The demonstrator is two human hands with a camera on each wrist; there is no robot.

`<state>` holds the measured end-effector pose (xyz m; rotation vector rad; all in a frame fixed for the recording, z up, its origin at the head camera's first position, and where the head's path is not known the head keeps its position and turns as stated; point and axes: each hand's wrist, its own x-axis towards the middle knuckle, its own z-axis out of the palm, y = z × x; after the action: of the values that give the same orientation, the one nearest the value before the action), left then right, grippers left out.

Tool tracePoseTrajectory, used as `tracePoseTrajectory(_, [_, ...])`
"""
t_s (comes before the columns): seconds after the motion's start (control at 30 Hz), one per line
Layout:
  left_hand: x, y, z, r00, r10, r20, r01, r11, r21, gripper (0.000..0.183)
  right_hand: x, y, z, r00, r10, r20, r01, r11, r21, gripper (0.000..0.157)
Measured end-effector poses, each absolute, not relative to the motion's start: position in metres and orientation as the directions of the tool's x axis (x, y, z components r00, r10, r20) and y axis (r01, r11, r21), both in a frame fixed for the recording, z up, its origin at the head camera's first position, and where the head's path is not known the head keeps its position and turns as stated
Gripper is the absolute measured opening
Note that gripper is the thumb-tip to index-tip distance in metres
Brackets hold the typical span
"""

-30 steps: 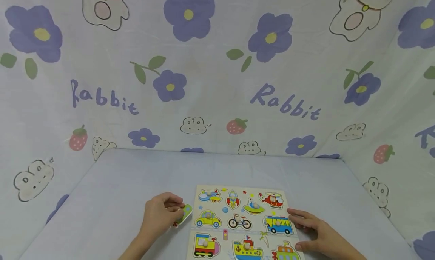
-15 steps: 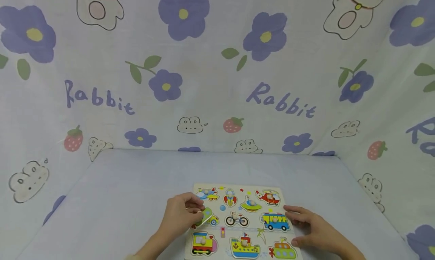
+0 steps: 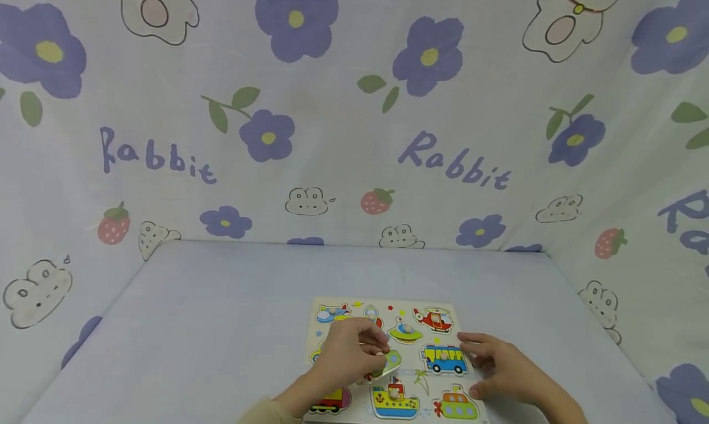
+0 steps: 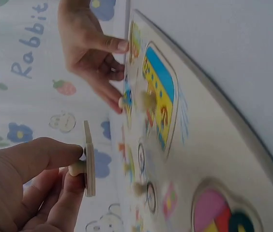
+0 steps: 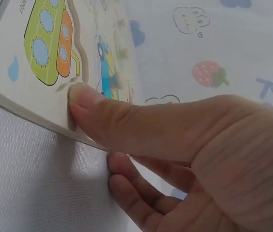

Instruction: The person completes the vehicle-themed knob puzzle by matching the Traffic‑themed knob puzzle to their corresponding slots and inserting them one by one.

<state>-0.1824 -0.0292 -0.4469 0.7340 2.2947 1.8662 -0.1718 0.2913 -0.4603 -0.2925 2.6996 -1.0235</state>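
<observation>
My left hand [image 3: 351, 350] pinches a green submarine puzzle piece [image 3: 392, 362] by its round wooden knob, above the middle of the puzzle board [image 3: 410, 357]. Seen edge-on in the left wrist view, the piece [image 4: 90, 169] is tilted and apart from the board. At the board's right edge is my right hand [image 3: 506, 368], its thumb [image 5: 112, 113] on the top face and its other fingers curled at the edge. Beside that thumb, a printed submarine [image 5: 44, 43] shows in its recess. My left hand hides the bicycle and part of the rocket.
Knobbed pieces sit in the board, among them a bus [image 3: 445, 359], a ship [image 3: 394, 402], a helicopter [image 3: 434, 319] and a flying saucer [image 3: 405, 333]. The board lies on a pale table [image 3: 249, 301]. Patterned cloth [image 3: 332, 104] hangs behind and at both sides.
My left hand has carried the submarine piece rightward, from beside the board to over its middle. My right hand stays at the right edge. The head view has shifted slightly.
</observation>
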Motion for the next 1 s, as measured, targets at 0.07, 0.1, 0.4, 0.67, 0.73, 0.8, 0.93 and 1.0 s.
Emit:
tracePoseTrajectory(0.07, [-0.183, -0.019, -0.449, -0.864, 0.451, 0.224, 0.304, 0.112, 0.946, 0.02, -0.173, 0.292, -0.461, -0.95, -0.272, -0.151, -0.098, 0.723, -0.684, 0.083])
tracePoseTrajectory(0.1, [-0.184, -0.014, -0.45, -0.856, 0.468, 0.22, 0.301, 0.104, 0.948, 0.02, -0.173, 0.294, -0.462, -0.949, -0.279, -0.149, -0.103, 0.717, -0.69, 0.083])
tracePoseTrajectory(0.4, [-0.184, 0.023, -0.462, -0.805, 0.574, 0.148, 0.241, 0.088, 0.967, 0.019, -0.175, 0.31, -0.471, -0.91, -0.406, -0.081, -0.223, 0.645, -0.731, 0.078])
tracePoseTrajectory(0.67, [-0.177, 0.042, -0.468, -0.783, 0.612, 0.112, 0.194, 0.07, 0.979, 0.017, -0.174, 0.312, -0.472, -0.894, -0.442, -0.081, -0.226, 0.599, -0.768, 0.074])
tracePoseTrajectory(0.73, [-0.176, 0.045, -0.468, -0.779, 0.617, 0.108, 0.187, 0.065, 0.98, 0.017, -0.174, 0.312, -0.472, -0.892, -0.444, -0.091, -0.217, 0.595, -0.774, 0.075])
tracePoseTrajectory(0.8, [-0.175, 0.048, -0.468, -0.78, 0.617, 0.105, 0.187, 0.069, 0.98, 0.018, -0.175, 0.313, -0.473, -0.891, -0.444, -0.096, -0.214, 0.596, -0.774, 0.074])
tracePoseTrajectory(0.93, [-0.174, 0.052, -0.471, -0.773, 0.626, 0.105, 0.183, 0.061, 0.981, 0.019, -0.175, 0.314, -0.473, -0.887, -0.453, -0.089, -0.233, 0.606, -0.76, 0.072])
tracePoseTrajectory(1.0, [-0.174, 0.054, -0.472, -0.773, 0.628, 0.096, 0.178, 0.069, 0.982, 0.02, -0.176, 0.314, -0.473, -0.887, -0.454, -0.087, -0.241, 0.615, -0.751, 0.072])
